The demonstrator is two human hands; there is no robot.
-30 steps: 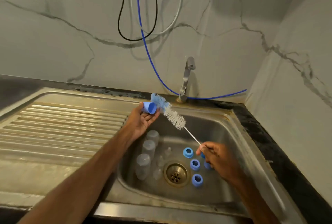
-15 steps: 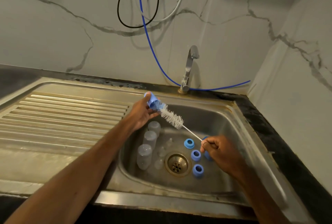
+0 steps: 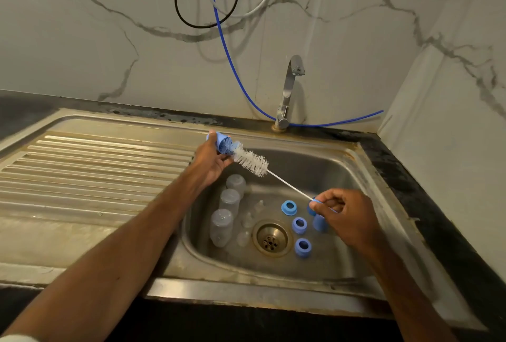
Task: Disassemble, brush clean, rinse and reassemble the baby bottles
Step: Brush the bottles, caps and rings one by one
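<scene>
1. Brush (image 3: 250,162) bristles have gone into the blue cap (image 3: 223,144). A second ago the blue tip stood outside the cap's mouth; now it fills it. I judge the cap scrub is under way, with rinsing and reassembly still to come.
2. My left hand (image 3: 210,162) grips the cap over the back left edge of the sink (image 3: 323,144). My right hand (image 3: 345,218) pinches the thin wire handle above the basin's right side.
3. White bristles look stiff and springy, and the wire looks twisted.
4. Three cloudy plastic bottles (image 3: 221,226) lie along the basin's left wall, with clear soft teats (image 3: 247,219) beside them. Glossy blue rings (image 3: 289,207) sit right of the brass drain (image 3: 271,237).
</scene>
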